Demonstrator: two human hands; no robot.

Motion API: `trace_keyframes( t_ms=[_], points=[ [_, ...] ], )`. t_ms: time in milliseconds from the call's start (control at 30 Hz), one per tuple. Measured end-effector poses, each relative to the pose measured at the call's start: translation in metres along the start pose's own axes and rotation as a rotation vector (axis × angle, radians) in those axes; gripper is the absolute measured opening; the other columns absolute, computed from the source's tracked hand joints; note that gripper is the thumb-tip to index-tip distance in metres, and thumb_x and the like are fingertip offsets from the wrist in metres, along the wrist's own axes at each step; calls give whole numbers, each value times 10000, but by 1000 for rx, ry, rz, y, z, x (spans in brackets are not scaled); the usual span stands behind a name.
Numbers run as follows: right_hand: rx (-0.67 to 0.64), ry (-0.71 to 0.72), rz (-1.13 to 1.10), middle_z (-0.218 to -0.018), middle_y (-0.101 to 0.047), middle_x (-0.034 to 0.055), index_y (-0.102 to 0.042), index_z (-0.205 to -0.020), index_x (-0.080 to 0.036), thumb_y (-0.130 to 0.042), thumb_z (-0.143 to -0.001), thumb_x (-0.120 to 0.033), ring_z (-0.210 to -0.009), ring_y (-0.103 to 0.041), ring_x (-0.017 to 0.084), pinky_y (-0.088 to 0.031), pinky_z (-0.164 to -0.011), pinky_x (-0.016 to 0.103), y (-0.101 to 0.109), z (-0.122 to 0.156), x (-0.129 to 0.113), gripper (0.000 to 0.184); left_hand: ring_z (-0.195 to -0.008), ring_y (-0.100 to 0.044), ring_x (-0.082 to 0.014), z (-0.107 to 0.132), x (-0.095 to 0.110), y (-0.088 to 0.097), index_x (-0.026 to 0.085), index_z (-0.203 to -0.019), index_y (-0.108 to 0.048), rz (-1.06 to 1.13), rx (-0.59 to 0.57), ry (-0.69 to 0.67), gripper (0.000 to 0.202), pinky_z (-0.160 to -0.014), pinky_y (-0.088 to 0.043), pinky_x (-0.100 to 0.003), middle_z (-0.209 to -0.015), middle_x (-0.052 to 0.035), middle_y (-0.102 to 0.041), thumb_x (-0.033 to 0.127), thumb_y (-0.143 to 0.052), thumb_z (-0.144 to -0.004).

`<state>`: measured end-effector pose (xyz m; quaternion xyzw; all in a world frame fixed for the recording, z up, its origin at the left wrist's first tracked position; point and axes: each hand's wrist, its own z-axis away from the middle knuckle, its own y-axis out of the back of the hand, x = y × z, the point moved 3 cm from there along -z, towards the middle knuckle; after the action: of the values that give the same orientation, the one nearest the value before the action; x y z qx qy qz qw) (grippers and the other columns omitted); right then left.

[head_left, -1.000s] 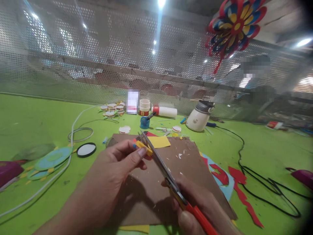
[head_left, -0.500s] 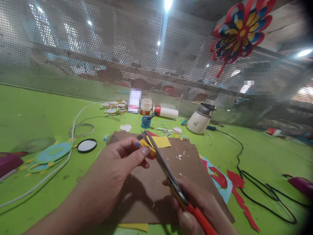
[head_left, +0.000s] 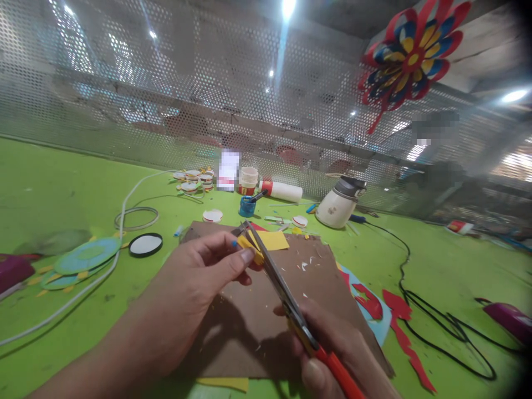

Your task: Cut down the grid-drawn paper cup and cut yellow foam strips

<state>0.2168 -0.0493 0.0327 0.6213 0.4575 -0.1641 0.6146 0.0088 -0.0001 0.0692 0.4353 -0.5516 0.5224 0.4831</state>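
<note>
My left hand (head_left: 195,288) pinches a small yellow foam piece (head_left: 249,247) between thumb and fingers, above a brown cardboard sheet (head_left: 266,310). My right hand (head_left: 336,354) grips red-handled scissors (head_left: 282,288), whose blades run up to the yellow piece and cross it. A yellow sheet (head_left: 272,240) lies on the far end of the cardboard.
On the green table (head_left: 62,188) lie a white cable (head_left: 103,277), a black-rimmed round mirror (head_left: 145,244), blue foam discs (head_left: 85,257), red cut-outs (head_left: 399,316), a black cord (head_left: 436,321), a white kettle (head_left: 341,202), a glue bottle (head_left: 280,191) and paint pots (head_left: 247,208). A perforated metal screen (head_left: 166,100) stands behind, with a paper flower (head_left: 409,52) on it.
The view has drifted a little; both hands hold the same pose, with the scissors still at the yellow piece.
</note>
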Motion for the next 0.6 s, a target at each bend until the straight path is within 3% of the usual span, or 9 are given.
trace_keyframes(
  t_ms=[233,600],
  points=[
    [1,-27,5,-726,-639,41,-633,-1279,-241,-548,-867,-707,-601,-566,178,-492,-561,281,1,3,4,629,-697,-611,-163,2,0,1,232,-742,-752,41,-17,-48,80,-713,-460,-297,-737,-4,-733,300,-729,-776],
    [-14,-34,25,-723,-637,36,-643,-1290,-220,-563,-854,-719,-579,-562,159,-496,-546,261,2,4,6,667,-762,-650,-220,-1,4,4,221,-807,-763,-41,-37,-41,110,-728,-468,-348,-820,-52,-758,315,-721,-769]
  ],
)
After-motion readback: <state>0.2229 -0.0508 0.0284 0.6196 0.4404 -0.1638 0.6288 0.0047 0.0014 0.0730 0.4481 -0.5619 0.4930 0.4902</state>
